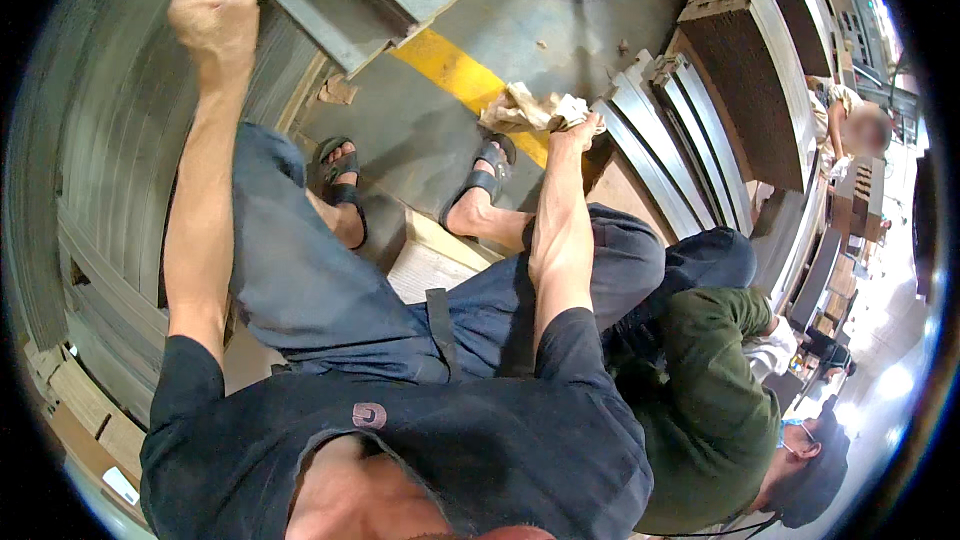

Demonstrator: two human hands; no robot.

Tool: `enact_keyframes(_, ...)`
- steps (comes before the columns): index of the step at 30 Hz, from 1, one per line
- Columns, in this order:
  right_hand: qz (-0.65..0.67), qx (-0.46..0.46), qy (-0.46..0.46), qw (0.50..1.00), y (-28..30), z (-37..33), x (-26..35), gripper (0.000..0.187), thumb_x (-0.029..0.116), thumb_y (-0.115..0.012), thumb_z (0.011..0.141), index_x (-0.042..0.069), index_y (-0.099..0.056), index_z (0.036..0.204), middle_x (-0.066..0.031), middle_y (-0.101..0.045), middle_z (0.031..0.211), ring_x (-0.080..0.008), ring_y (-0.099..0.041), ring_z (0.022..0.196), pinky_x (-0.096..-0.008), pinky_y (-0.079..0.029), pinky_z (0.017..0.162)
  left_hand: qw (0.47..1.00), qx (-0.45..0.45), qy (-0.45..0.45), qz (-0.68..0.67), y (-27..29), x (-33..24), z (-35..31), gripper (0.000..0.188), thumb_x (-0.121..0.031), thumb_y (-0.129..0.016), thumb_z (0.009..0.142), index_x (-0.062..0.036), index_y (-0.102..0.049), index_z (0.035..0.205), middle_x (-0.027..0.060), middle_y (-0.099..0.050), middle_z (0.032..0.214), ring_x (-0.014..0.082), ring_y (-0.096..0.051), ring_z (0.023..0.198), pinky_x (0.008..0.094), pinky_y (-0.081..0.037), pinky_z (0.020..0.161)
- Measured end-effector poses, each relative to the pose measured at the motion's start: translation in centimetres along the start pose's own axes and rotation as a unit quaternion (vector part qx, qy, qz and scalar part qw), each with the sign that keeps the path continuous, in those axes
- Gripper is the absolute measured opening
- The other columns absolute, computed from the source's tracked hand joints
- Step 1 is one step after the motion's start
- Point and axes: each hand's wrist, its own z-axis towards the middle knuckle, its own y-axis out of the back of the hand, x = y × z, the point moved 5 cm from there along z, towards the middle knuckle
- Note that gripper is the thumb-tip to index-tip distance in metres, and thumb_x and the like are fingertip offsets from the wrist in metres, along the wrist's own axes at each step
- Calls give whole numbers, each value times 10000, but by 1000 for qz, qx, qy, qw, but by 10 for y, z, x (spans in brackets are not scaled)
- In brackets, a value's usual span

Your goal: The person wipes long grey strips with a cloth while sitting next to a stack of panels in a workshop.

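Note:
My left hand (213, 15) is raised at the upper left, beside a stack of flat grey boards (350, 0). Its thumb and fingers are bent but apart, with nothing visible between them; the fingertips run to the picture's top edge. Lower and to the right, my right hand (580, 130) is closed on a crumpled cream rag (533, 108). The rag hangs over the floor, next to several long grey boards (680, 130) leaning side by side at the right.
Between my sandalled feet runs a yellow floor stripe (445, 65). A pale wooden block (430, 260) lies below my knees. Tall stacks of grey panels (110, 160) stand at the left, brown boards (750, 70) at the right. A person in a green top (700, 400) sits close at my right.

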Motion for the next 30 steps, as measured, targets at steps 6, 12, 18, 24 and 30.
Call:
enact_keyframes(6, -7, -91, -14, 996, -8, 12, 17, 418, 412, -753, 819, 44, -631, 977, -102, -694, 942, -246, -670, 701, -362, -509, 454, 998, 20, -12, 61, 8, 1, -3, 327, -16, -656, 893, -20, -647, 1220, 106, -662, 1188, 155, -624, 1077, 268, -497, 940)
enact_keyframes(12, -119, -162, 61, 978, -7, 14, 17, 335, 189, -790, 753, -41, -692, 976, -146, -704, 999, -264, -683, 827, -414, -583, 695, 995, 24, 35, 93, 8, 4, 1, 316, 12, -628, 905, 27, -624, 1221, 139, -640, 1235, 196, -597, 1158, 303, -456, 1033)
enact_keyframes(18, -67, -31, 86, 994, -20, 0, -1, 218, 56, -721, 782, 22, -677, 992, -92, -689, 931, -244, -673, 773, -422, -558, 631, 994, 32, 31, 102, 7, 6, -1, 319, 18, -631, 901, 24, -628, 1219, 133, -641, 1230, 199, -599, 1151, 303, -457, 1027)
enact_keyframes(24, 33, -40, 37, 998, -15, 9, -13, 415, 331, -767, 813, -12, -657, 1020, -107, -675, 986, -267, -660, 832, -442, -552, 702, 994, 36, 54, 89, 14, 6, -4, 321, -2, -628, 909, 14, -629, 1230, 136, -640, 1233, 194, -592, 1160, 308, -455, 1024)
enact_keyframes(30, 61, 11, 21, 998, -11, 61, 0, 454, 388, -739, 853, -15, -640, 1038, -96, -691, 1015, -252, -681, 802, -402, -568, 648, 990, 52, 35, 126, 18, 9, 1, 319, -19, -621, 912, 2, -629, 1230, 128, -636, 1242, 204, -594, 1171, 325, -486, 1025)
